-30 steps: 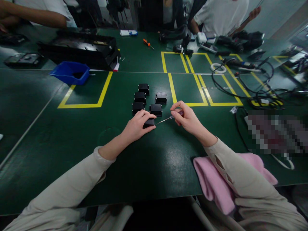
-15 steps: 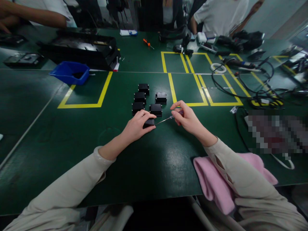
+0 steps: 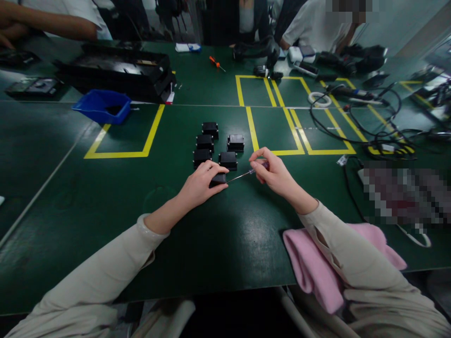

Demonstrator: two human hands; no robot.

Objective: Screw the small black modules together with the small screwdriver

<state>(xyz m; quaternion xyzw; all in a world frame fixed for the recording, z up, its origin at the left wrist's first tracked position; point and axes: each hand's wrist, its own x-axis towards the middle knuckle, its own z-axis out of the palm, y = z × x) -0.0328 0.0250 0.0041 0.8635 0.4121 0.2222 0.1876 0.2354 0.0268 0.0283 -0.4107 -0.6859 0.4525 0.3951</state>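
My left hand (image 3: 203, 183) is closed around a small black box (image 3: 218, 179), pressing it to the green table, with part of it hidden under the fingers. In my right hand (image 3: 269, 170) is a screwdriver (image 3: 243, 176) with a thin metal shaft and a purplish handle. Its tip meets the right end of the held box. Just beyond my left hand, several similar black boxes (image 3: 228, 160) with small metal bits at their ends stand in two loose columns.
A blue bin (image 3: 102, 105) and stacked black trays (image 3: 141, 70) are at the far left. An orange screwdriver (image 3: 215, 62) lies at the back. Cables (image 3: 394, 136) spread on the right. Under my right forearm is a pink cloth (image 3: 310, 267). People sit across the table.
My hands, the box and the screwdriver hold nearly the same position. Across the table, the person at back right has shifted, with a raised hand moved.
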